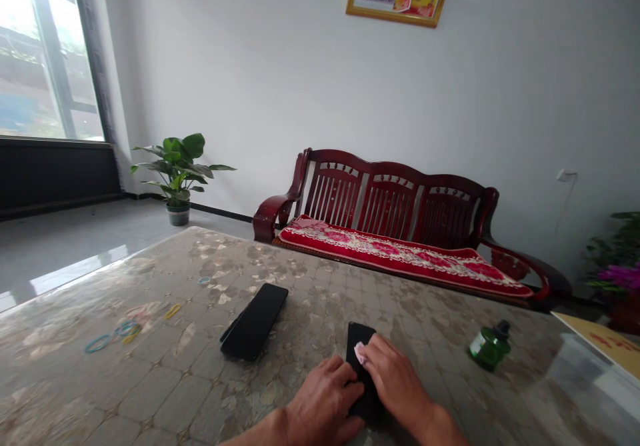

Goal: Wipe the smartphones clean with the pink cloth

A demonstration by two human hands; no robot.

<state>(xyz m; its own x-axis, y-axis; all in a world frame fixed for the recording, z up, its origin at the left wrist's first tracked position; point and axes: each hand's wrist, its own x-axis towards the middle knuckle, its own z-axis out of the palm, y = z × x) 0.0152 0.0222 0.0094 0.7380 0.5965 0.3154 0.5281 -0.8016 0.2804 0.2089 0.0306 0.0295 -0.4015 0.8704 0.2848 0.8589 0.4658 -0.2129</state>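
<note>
A black phone [361,334] lies on the patterned tablecloth [165,399] close in front of me. My left hand [325,396] is closed at its left edge, with curled fingers reaching onto the dark face. My right hand [397,379] comes over the phone from the right and pinches a small pale pink wad of cloth or tissue [359,353] against it. The two hands cover much of the lower part of the phone. To the left, a second black phone [257,319] lies apart from both hands, with a thin dark edge showing under its left side.
A green bottle [491,346] with a black cap stands to the right. Beyond it are a clear plastic box [585,366] and a yellowish card [603,336]. Several coloured rubber bands [97,344] lie at left. A wooden bench [390,199] stands behind the table.
</note>
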